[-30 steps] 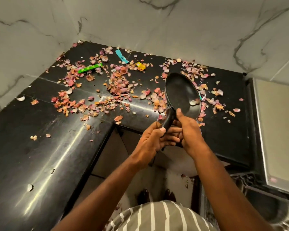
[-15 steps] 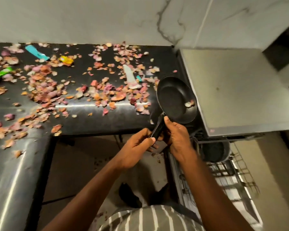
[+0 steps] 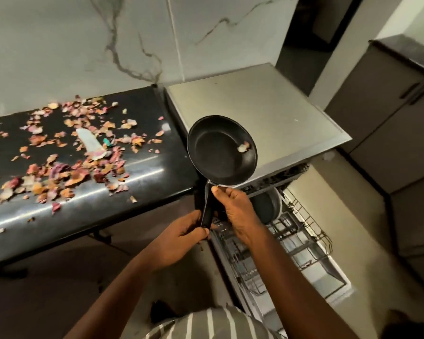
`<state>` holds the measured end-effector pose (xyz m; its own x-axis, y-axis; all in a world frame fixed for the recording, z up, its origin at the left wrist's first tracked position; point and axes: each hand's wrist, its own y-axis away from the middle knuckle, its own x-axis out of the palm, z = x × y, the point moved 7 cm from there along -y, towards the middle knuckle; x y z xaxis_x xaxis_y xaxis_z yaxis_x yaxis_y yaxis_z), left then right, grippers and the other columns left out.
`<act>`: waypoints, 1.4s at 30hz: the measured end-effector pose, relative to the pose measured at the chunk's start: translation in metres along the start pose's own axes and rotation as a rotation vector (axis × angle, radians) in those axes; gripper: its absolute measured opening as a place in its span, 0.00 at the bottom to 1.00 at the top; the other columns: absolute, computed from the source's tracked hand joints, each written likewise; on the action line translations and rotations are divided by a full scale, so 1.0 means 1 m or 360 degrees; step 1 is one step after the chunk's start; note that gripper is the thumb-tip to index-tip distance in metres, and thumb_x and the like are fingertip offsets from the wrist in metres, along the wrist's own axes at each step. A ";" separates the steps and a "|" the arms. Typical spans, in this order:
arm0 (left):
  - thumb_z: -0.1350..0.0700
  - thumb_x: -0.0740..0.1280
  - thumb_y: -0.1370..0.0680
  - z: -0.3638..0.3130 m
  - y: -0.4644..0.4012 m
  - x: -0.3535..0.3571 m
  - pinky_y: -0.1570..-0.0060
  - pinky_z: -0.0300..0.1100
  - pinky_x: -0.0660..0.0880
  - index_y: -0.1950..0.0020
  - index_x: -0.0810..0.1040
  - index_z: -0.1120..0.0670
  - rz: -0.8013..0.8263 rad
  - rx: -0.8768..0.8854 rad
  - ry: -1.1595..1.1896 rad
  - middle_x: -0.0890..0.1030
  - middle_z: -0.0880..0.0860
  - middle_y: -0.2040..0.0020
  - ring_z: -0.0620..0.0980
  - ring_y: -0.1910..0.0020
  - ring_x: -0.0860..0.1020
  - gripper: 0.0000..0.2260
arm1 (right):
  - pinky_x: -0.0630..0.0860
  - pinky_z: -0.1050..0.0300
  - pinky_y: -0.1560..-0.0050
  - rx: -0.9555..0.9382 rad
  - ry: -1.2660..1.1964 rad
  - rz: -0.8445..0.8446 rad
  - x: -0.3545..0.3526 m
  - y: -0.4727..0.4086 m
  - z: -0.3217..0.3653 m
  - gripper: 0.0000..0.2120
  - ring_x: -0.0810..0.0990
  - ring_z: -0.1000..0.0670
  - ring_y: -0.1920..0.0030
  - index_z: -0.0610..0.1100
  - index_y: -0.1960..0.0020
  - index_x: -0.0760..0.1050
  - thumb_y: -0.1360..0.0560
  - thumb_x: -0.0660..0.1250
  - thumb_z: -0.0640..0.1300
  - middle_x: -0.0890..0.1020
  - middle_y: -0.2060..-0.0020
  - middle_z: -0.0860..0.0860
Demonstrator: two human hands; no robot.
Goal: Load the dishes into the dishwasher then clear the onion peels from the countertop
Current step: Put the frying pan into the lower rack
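I hold a small black frying pan point(image 3: 220, 152) in the air at the corner of the dishwasher's steel top point(image 3: 267, 111). A bit of onion peel lies inside the pan near its right rim. My left hand point(image 3: 181, 238) grips the end of the pan's handle, and my right hand point(image 3: 238, 211) grips the handle higher up, thumb near the pan's base. Below them the dishwasher's lower rack point(image 3: 296, 243) is pulled out, with a dark pan point(image 3: 264, 206) standing at its back. Onion peels point(image 3: 66, 152) are scattered over the black countertop point(image 3: 145, 182) to the left.
A pale scrap of wrapper point(image 3: 91, 143) lies among the peels. A marble wall point(image 3: 83, 45) backs the counter. Grey cabinets point(image 3: 389, 133) stand to the right of the dishwasher, with floor between them. My striped shirt shows at the bottom edge.
The pan has travelled right, off the peel-strewn countertop to the dishwasher's corner, both hands still on its handle. My view has swung right, showing the pulled-out rack.
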<state>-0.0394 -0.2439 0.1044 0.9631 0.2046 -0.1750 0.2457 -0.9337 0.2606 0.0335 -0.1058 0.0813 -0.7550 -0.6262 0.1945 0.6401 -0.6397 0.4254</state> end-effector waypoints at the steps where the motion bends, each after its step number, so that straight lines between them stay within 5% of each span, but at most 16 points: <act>1: 0.48 0.66 0.21 -0.005 -0.006 0.012 0.40 0.55 0.79 0.37 0.80 0.50 0.0014 0.0003 -0.0025 0.83 0.53 0.42 0.54 0.43 0.82 0.13 | 0.82 0.43 0.46 -0.0003 0.0034 -0.0011 -0.014 0.000 0.001 0.09 0.84 0.45 0.53 0.40 0.47 0.84 0.18 0.70 0.45 0.86 0.54 0.41; 7: 0.51 0.68 0.21 -0.021 -0.051 0.101 0.39 0.51 0.79 0.37 0.80 0.47 0.0147 -0.0018 -0.0291 0.84 0.46 0.42 0.48 0.42 0.83 0.13 | 0.81 0.43 0.50 0.0005 0.0110 -0.0121 -0.109 0.010 0.000 0.13 0.85 0.38 0.52 0.39 0.50 0.82 0.20 0.71 0.50 0.83 0.57 0.43; 10: 0.49 0.69 0.24 -0.026 -0.069 0.144 0.53 0.43 0.79 0.46 0.80 0.48 0.0214 0.0023 -0.0576 0.84 0.45 0.55 0.42 0.56 0.82 0.08 | 0.82 0.51 0.49 0.0022 0.0025 -0.0123 -0.148 0.019 -0.020 0.12 0.85 0.49 0.54 0.42 0.46 0.83 0.21 0.73 0.51 0.85 0.56 0.49; 13: 0.42 0.70 0.27 -0.021 -0.082 0.185 0.63 0.44 0.72 0.59 0.72 0.47 0.0327 0.0002 -0.0929 0.77 0.44 0.65 0.42 0.66 0.75 0.12 | 0.76 0.55 0.63 0.0264 -0.0565 -0.0256 -0.178 0.027 -0.061 0.20 0.77 0.50 0.67 0.29 0.40 0.79 0.20 0.67 0.46 0.78 0.67 0.48; 15: 0.41 0.70 0.28 -0.008 -0.091 0.212 0.64 0.45 0.70 0.60 0.69 0.47 0.0435 -0.0057 -0.1017 0.75 0.46 0.65 0.45 0.66 0.73 0.14 | 0.72 0.58 0.68 0.0379 -0.0992 -0.0222 -0.193 0.030 -0.085 0.25 0.69 0.51 0.68 0.27 0.35 0.75 0.20 0.62 0.48 0.75 0.69 0.49; 19: 0.35 0.64 0.26 0.024 -0.108 0.265 0.63 0.44 0.66 0.61 0.67 0.46 0.0779 -0.0083 -0.1179 0.74 0.45 0.63 0.45 0.62 0.73 0.16 | 0.65 0.57 0.69 0.0513 -0.1319 -0.0220 -0.224 0.034 -0.127 0.29 0.65 0.50 0.70 0.33 0.42 0.80 0.30 0.67 0.56 0.68 0.72 0.50; 22: 0.36 0.63 0.25 0.056 -0.122 0.296 0.59 0.46 0.70 0.57 0.69 0.48 0.1009 -0.0112 -0.1340 0.75 0.45 0.59 0.45 0.57 0.75 0.16 | 0.64 0.57 0.70 0.0603 -0.1278 -0.0462 -0.254 0.036 -0.167 0.36 0.67 0.49 0.70 0.32 0.42 0.78 0.19 0.55 0.66 0.75 0.71 0.49; 25: 0.41 0.64 0.26 0.091 -0.137 0.315 0.54 0.47 0.72 0.58 0.68 0.50 0.1142 -0.0231 -0.1364 0.73 0.45 0.58 0.47 0.54 0.75 0.13 | 0.72 0.58 0.68 0.0739 -0.0979 -0.0694 -0.284 0.033 -0.211 0.44 0.76 0.50 0.69 0.34 0.45 0.83 0.22 0.51 0.74 0.79 0.67 0.48; 29: 0.48 0.68 0.24 0.136 -0.170 0.322 0.56 0.47 0.72 0.63 0.67 0.48 0.1113 -0.0294 -0.1444 0.74 0.46 0.59 0.48 0.54 0.76 0.12 | 0.80 0.48 0.55 0.0659 -0.0792 -0.1009 -0.314 0.016 -0.252 0.30 0.83 0.49 0.61 0.43 0.44 0.83 0.28 0.68 0.68 0.83 0.63 0.50; 31: 0.51 0.66 0.20 0.142 -0.192 0.326 0.50 0.44 0.72 0.54 0.77 0.46 0.1083 -0.0172 -0.1590 0.78 0.45 0.52 0.49 0.48 0.77 0.03 | 0.83 0.46 0.46 0.0707 -0.0756 -0.1030 -0.319 0.009 -0.271 0.25 0.86 0.49 0.53 0.48 0.39 0.79 0.29 0.75 0.62 0.86 0.53 0.49; 34: 0.53 0.67 0.19 0.157 -0.217 0.337 0.38 0.46 0.71 0.37 0.79 0.46 0.1135 0.0052 -0.1883 0.80 0.47 0.40 0.51 0.40 0.77 0.11 | 0.85 0.47 0.48 0.0847 -0.0685 -0.0952 -0.321 -0.004 -0.299 0.29 0.87 0.47 0.46 0.48 0.30 0.73 0.26 0.78 0.55 0.86 0.43 0.46; 42: 0.54 0.63 0.16 0.172 -0.244 0.361 0.31 0.53 0.64 0.29 0.70 0.53 0.1178 0.0362 -0.2258 0.72 0.55 0.28 0.57 0.30 0.68 0.16 | 0.75 0.45 0.52 0.0974 -0.0835 -0.0941 -0.341 -0.046 -0.322 0.14 0.78 0.46 0.58 0.45 0.53 0.80 0.29 0.68 0.55 0.80 0.63 0.49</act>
<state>0.2297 0.0070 -0.1857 -0.0470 -0.5892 -0.8066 -0.3477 -0.7474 0.5662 0.3073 -0.0070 -0.2894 -0.9902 0.0893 0.1072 0.0692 -0.3530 0.9331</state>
